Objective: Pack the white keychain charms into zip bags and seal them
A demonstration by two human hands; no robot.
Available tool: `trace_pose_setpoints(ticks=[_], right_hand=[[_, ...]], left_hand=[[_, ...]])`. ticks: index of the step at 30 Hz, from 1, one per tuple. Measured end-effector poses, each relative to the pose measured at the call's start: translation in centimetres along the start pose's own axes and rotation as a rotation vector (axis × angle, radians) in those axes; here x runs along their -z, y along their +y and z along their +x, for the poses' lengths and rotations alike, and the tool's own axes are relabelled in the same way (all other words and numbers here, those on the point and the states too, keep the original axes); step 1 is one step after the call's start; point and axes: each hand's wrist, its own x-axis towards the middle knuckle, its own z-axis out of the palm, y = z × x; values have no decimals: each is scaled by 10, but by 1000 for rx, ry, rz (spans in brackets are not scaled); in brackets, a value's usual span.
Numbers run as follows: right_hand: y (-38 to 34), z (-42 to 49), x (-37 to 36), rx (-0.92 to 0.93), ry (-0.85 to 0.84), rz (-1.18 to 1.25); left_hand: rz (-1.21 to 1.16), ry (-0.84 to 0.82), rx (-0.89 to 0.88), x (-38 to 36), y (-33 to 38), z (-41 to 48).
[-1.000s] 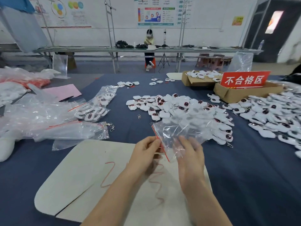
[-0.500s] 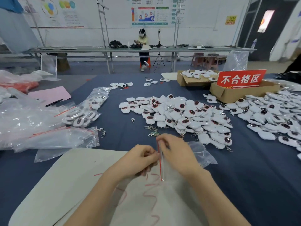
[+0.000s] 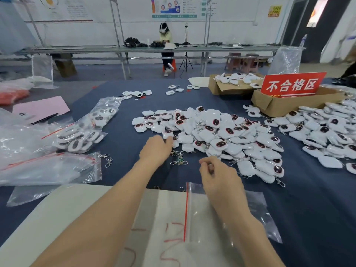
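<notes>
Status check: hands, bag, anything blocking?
Left hand at charm pile edge, grip unclear; right hand loosely curled, empty. Zip bag flat on board, empty, under right forearm. Loose clasps between hands, nothing blocking.

White charms (image 3: 210, 132) with dark red-rimmed ovals, red-striped clear zip bag (image 3: 194, 212), navy tablecloth (image 3: 317, 199), red sign (image 3: 292, 84).

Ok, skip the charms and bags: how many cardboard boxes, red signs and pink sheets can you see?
Cardboard boxes: 2
Red sign: 1
Pink sheet: 1
Total: 4
</notes>
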Motion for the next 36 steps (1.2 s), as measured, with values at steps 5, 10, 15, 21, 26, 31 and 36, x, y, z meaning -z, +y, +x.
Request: trace_pose_setpoints(ticks=[5, 10, 15, 21, 26, 31, 36], right_hand=[[4, 7, -3, -64, 19, 329], [2, 8, -8, -16, -29, 610], [-4, 6, -17, 77, -155, 718], [-1, 5, -25, 102, -203, 701], [2, 7, -24, 48, -236, 739], [3, 9, -23, 0, -243, 764], [3, 9, -24, -16, -249, 781]], left_hand=[[60, -30, -1, -10, 10, 16], [-471, 35, -194, 7, 7, -31], [-839, -26, -286, 3, -11, -112], [-1027, -62, -165, -9, -21, -124], [-994, -101, -172, -8, -23, -120], [-981, -121, -202, -11, -24, -118], [-995, -123, -216, -10, -25, -117]])
